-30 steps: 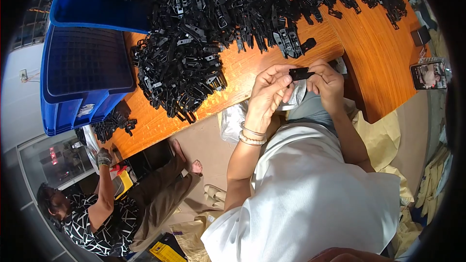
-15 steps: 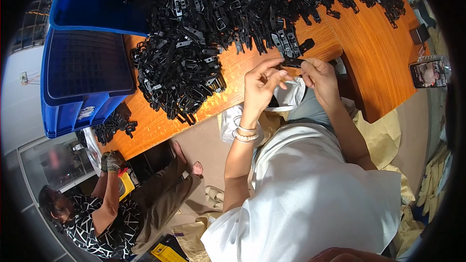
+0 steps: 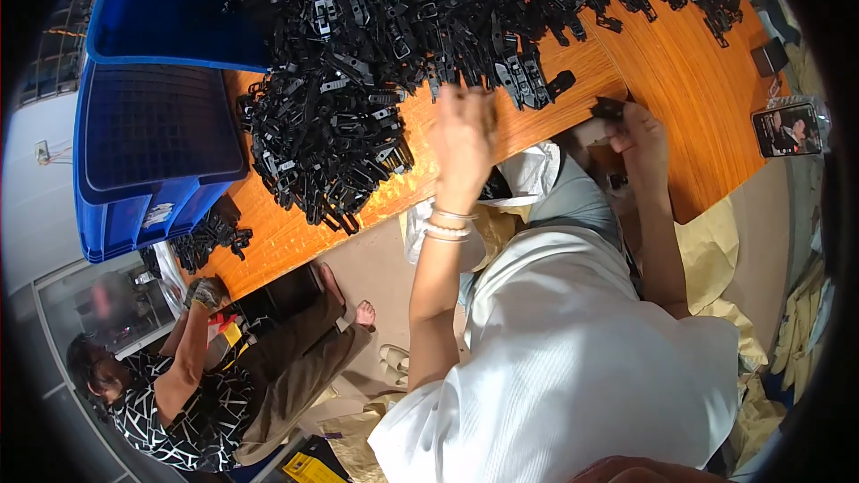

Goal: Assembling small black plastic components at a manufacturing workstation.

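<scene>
A large heap of slim black plastic parts (image 3: 394,27), some with metallic-looking plates, covers the far side of the wooden table. My left hand (image 3: 463,139), with bangles on its wrist, is at the near edge of the heap; its fingers are smeared by motion, so I cannot tell whether they hold a part. Several parts (image 3: 523,80) lie side by side just right of it. My right hand (image 3: 642,139) is closed, pinching a short black plastic part (image 3: 608,109) above the gap at the table's inner edge.
Blue plastic crates (image 3: 161,125) stand at the left. At the right edge of the table (image 3: 698,125) is a phone (image 3: 787,131) with a lit screen, near a small black box (image 3: 769,57). At lower left another person (image 3: 183,394) works at the table end. An open white bag (image 3: 532,174) lies at my lap.
My hands, together around a black part half a second ago, have moved apart. The left went up to the heap; the right moved right with a part. The other person's arms shifted slightly.
</scene>
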A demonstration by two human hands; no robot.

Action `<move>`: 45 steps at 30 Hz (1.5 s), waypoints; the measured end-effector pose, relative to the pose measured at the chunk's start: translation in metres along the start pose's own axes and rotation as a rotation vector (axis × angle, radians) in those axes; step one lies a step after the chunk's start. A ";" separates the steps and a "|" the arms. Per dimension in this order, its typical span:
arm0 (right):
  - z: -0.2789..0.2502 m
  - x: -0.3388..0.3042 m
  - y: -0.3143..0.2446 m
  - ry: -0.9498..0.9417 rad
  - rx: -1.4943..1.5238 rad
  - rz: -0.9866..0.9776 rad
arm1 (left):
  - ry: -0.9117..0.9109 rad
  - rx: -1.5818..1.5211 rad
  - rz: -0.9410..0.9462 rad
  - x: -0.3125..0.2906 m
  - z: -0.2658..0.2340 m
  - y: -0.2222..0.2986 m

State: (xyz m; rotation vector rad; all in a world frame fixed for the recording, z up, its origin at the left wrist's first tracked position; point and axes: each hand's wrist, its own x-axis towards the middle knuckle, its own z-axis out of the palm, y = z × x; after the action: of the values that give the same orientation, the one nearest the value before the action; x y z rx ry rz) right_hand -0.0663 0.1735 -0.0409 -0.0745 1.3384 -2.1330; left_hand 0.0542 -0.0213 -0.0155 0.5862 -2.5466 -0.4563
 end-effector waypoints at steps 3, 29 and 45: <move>-0.019 0.008 0.002 -0.075 0.061 -0.122 | -0.140 -0.073 0.267 0.013 0.017 0.042; 0.027 0.011 -0.022 0.005 -0.338 -0.062 | -0.222 -1.380 -0.457 0.011 0.044 0.050; 0.040 -0.003 -0.019 -0.048 -0.381 -0.147 | -0.475 -1.519 -0.552 0.022 0.025 0.056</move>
State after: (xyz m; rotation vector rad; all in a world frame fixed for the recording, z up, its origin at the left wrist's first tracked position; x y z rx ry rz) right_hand -0.0582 0.1489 -0.0050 -0.3862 1.7396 -1.9489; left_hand 0.0056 0.0213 -0.0046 0.5196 -1.5253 -2.5356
